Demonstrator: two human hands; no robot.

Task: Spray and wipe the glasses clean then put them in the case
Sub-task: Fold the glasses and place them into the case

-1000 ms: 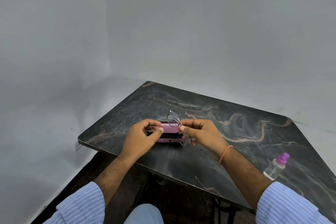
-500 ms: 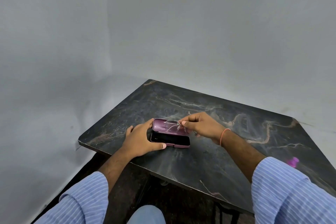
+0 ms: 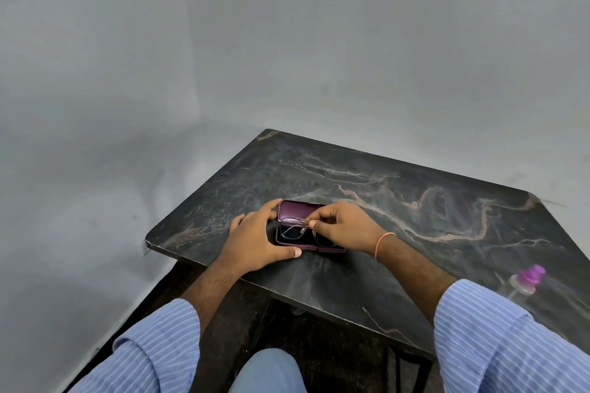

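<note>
A purple glasses case (image 3: 295,210) lies open on the dark marbled table (image 3: 399,201), lid tipped back and black inside showing. Thin-framed glasses (image 3: 292,230) sit low in the case's opening. My right hand (image 3: 343,226) pinches the glasses by the frame near the middle. My left hand (image 3: 255,239) grips the case's left end, thumb along the front edge and fingers at the lid's back corner. A small clear spray bottle with a purple cap (image 3: 526,279) lies on the table at the far right.
The table's front edge runs just below my hands, with a dark floor (image 3: 287,322) and table legs underneath. Grey walls meet in a corner behind the table. My blue striped sleeves fill the lower corners.
The case has been opened. My right hand has brought the glasses down from above the case into its opening. My left hand shifted to hold the case's left end.
</note>
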